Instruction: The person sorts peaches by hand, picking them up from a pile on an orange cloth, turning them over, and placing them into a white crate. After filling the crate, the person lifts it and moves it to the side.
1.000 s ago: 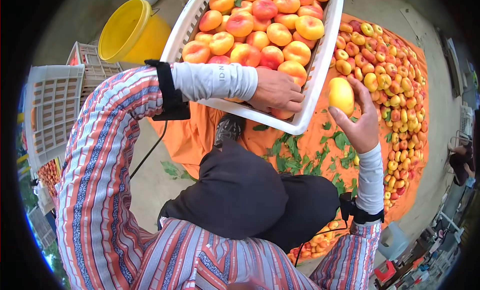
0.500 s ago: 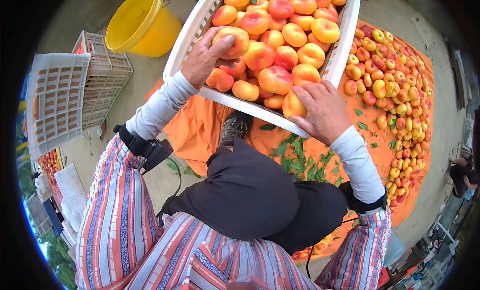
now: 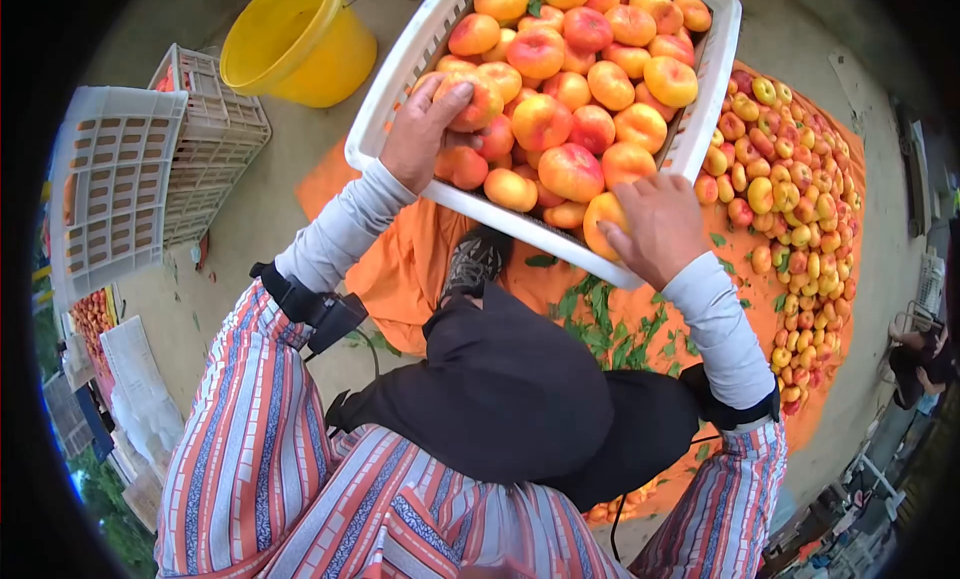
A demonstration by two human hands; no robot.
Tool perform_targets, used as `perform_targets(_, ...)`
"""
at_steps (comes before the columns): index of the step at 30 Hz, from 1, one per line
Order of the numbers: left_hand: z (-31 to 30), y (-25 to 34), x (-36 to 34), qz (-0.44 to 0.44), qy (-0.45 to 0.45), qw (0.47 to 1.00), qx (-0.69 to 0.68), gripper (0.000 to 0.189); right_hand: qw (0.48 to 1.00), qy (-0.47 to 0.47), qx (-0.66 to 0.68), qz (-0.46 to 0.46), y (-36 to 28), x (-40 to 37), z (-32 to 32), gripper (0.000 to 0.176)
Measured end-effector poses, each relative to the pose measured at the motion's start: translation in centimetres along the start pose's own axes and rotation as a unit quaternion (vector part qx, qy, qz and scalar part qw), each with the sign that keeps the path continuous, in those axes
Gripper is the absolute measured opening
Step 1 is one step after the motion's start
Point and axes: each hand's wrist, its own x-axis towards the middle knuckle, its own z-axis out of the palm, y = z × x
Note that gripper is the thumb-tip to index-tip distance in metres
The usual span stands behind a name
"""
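Observation:
A white plastic crate (image 3: 587, 251) full of flat, red-and-yellow peaches (image 3: 571, 171) lies in front of me. At its left side my left hand (image 3: 422, 137) is closed round a peach (image 3: 474, 101), thumb on top and fingers along the far side. My right hand (image 3: 662, 225) curls over another peach (image 3: 606, 226) in the near right corner, with the thumb against its lower side. Both held peaches are among the others at the crate's edge. The right fingertips are partly hidden behind the hand.
An orange sheet (image 3: 690, 314) with loose green leaves (image 3: 620, 329) lies under the crate. A large heap of peaches (image 3: 790, 209) covers its right side. A yellow bucket (image 3: 340, 54) and stacked white crates (image 3: 215, 149) stand at left. A person (image 3: 920, 364) is at the far right.
The crate and both hands appear slightly further right and the crate a little lower in view. The left hand's peach sits lower among its neighbours. Both hands keep their grip.

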Motion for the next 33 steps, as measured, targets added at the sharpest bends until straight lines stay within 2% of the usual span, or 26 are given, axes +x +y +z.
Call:
perform_targets(4,0.2,-0.2,0.1,0.013,-0.018,1.0,0.001,0.037,0.997,-0.03,-0.02,0.073,-0.4,-0.8,-1.4,0.033)
perform_targets(8,-0.2,-0.5,0.4,0.03,-0.014,0.999,0.005,0.044,0.992,-0.101,-0.02,0.073,-0.4,-0.2,-1.2,0.028)
perform_targets(11,0.0,-0.2,0.0,0.021,-0.023,0.999,0.021,0.038,0.996,-0.062,0.038,0.041,0.3,-0.3,-1.4,0.031)
perform_targets(14,0.0,-0.1,-0.1,0.031,-0.024,0.998,0.041,0.038,0.996,0.043,0.062,-0.045,1.1,-0.6,0.7,0.033)
perform_targets(17,0.2,0.1,-0.2,0.027,-0.027,0.998,0.041,0.039,0.999,-0.01,-0.037,-0.002,0.6,-0.7,-0.7,0.035)
perform_targets(20,0.3,0.1,-0.2,0.019,-0.026,0.999,0.031,0.039,0.994,0.001,0.109,0.019,0.0,-0.6,-1.2,0.037)
perform_targets(23,1.0,0.6,-0.3,-0.018,-0.049,0.997,0.053,0.044,0.997,-0.075,0.02,0.031,0.0,-0.1,-0.7,0.041)
perform_targets(24,1.6,1.0,-0.5,-0.032,-0.055,0.996,0.064,0.046,0.98,-0.028,0.181,0.075,0.1,0.3,-0.7,0.041)
perform_targets(25,3.0,2.2,-1.1,-0.048,-0.074,0.993,0.076,0.049,0.934,0.017,0.338,0.114,0.2,0.8,-0.7,0.041)
perform_targets(26,4.0,1.8,-0.8,0.024,-0.106,0.985,0.131,0.049,0.858,0.057,0.487,0.151,0.0,1.3,-0.8,0.042)
perform_targets(27,5.0,1.4,-0.2,0.096,-0.139,0.968,0.186,0.048,0.757,0.022,0.625,0.189,-0.8,2.1,-2.1,0.045)
perform_targets(28,5.9,1.4,0.4,0.17,-0.173,0.94,0.24,0.048,0.69,0.013,0.697,0.192,-0.7,2.5,-2.2,0.047)
perform_targets(30,7.3,2.8,1.5,0.191,-0.268,0.914,0.238,0.042,0.541,-0.006,0.819,0.19,-0.1,3.2,-2.4,0.049)
perform_targets(31,7.7,3.4,1.8,0.198,-0.315,0.898,0.236,0.04,0.546,-0.006,0.815,0.192,1.1,3.0,-1.9,0.045)
perform_targets(33,7.2,3.1,2.8,0.247,-0.288,0.806,0.454,0.035,0.516,0.015,0.824,0.232,2.4,2.0,-2.1,0.035)
